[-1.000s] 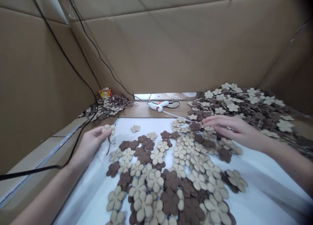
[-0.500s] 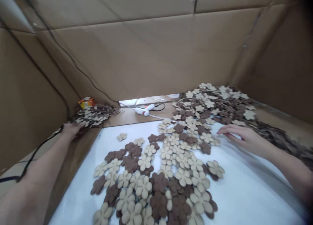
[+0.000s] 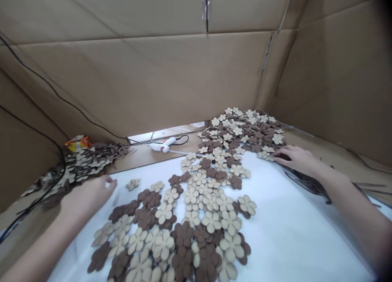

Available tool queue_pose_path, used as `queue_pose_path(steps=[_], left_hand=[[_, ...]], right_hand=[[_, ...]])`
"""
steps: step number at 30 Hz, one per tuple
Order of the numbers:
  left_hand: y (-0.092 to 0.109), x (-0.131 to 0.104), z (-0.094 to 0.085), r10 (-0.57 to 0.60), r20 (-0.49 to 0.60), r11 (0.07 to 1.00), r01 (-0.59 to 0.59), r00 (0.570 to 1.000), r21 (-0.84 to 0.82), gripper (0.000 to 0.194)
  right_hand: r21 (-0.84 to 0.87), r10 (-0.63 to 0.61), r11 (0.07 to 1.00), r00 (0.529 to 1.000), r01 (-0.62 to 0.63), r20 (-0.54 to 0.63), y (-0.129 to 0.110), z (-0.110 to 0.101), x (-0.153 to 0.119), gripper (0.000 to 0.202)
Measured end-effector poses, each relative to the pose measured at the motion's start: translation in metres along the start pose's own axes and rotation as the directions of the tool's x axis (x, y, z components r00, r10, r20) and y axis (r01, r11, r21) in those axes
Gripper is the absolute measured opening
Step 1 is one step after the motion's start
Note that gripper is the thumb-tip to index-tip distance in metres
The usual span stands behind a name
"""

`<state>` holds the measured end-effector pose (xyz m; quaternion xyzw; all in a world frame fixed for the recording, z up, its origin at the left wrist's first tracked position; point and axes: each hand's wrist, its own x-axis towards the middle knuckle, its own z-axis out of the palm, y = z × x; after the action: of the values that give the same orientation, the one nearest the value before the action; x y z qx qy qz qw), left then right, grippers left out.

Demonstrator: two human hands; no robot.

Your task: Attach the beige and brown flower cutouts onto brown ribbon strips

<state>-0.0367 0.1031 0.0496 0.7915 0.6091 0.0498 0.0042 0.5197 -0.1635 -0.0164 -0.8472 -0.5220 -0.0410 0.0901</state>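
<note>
Brown and beige flower cut-outs (image 3: pixel 211 220) lie scattered and overlapping across a white sheet (image 3: pixel 284 229). My left hand (image 3: pixel 87 194) hovers over the sheet's left edge, fingertips a little apart, with nothing visible between them. Near it is a small beige flower (image 3: pixel 133 184). At the sheet's right edge my right hand (image 3: pixel 295 159) has its fingers curled around a bundle of thin dark brown strips (image 3: pixel 301 182), which trails below the palm. Just beyond its fingertips rises a large heap of flower cut-outs (image 3: pixel 245 129).
A white glue gun (image 3: pixel 162 146) with a black cord rests beyond the sheet. On the left are a pile of cut-outs and strips (image 3: pixel 81 165), an orange packet (image 3: pixel 77 143) and a black cable (image 3: pixel 63 155). Cardboard walls (image 3: pixel 159 78) enclose the back and sides.
My left hand has come away from the left pile toward the sheet. My right hand has moved onto the dark strips and closed around them. The view has turned right.
</note>
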Motion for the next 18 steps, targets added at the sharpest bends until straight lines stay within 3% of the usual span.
queue_pose_path(steps=[1, 5, 8, 14, 18], left_hand=[[0.016, -0.012, 0.001, 0.029, 0.054, 0.998, -0.032, 0.998, 0.056, 0.051], [0.079, -0.059, 0.001, 0.165, 0.059, 0.983, -0.169, 0.985, 0.076, 0.048], [0.108, -0.082, 0.002, 0.255, 0.102, 0.963, -0.262, 0.962, 0.065, 0.045], [0.117, -0.102, 0.005, 0.312, 0.121, 0.950, -0.311, 0.942, -0.028, 0.038], [0.107, -0.108, 0.003, 0.309, 0.102, 0.949, -0.298, 0.946, -0.106, 0.034]], right_hand=[[-0.005, 0.014, 1.000, 1.000, -0.014, -0.008, 0.000, -0.002, -0.002, 0.038], [-0.044, 0.090, 0.995, 0.994, -0.093, -0.064, 0.001, -0.012, -0.010, 0.044], [-0.053, 0.074, 0.996, 0.996, -0.077, -0.053, 0.001, -0.013, -0.014, 0.036], [0.015, 0.018, 1.000, 0.999, -0.018, -0.043, 0.005, -0.001, -0.016, 0.035], [0.088, -0.029, 0.995, 0.982, 0.047, -0.186, 0.002, -0.012, -0.014, 0.037]])
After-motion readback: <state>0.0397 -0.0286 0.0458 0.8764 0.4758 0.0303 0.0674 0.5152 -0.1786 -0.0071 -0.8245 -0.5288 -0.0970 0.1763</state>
